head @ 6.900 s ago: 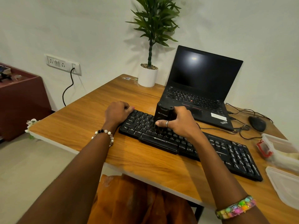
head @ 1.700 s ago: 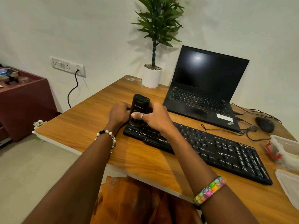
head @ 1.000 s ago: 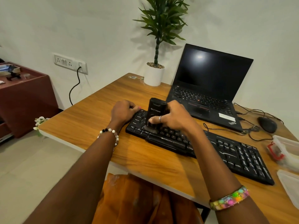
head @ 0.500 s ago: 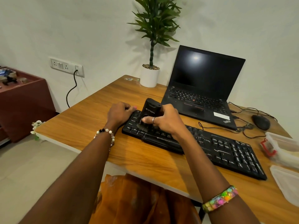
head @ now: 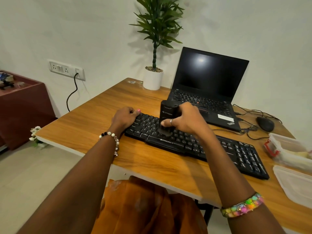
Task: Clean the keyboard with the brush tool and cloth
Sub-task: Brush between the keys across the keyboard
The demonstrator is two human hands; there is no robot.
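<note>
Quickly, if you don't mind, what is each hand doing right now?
Left hand: fingers curled, gripping the left end of the keyboard.
Right hand: gripping the brush tool upright on the keys.

A wooden desk (head: 94, 125) is standing against a plain white wall (head: 84, 31); a dark red cabinet (head: 25, 108) is sitting left on the pale tiled floor (head: 33, 174), below a socket strip (head: 66, 69).

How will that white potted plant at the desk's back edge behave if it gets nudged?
The white cylindrical pot with the tall green plant is probably top-heavy: the foliage stands far above a narrow pot, so a push high up may tip it. Its smooth wall could slide on the wooden desk if pushed low. The pebbles on top might spill if it tilts.
</note>
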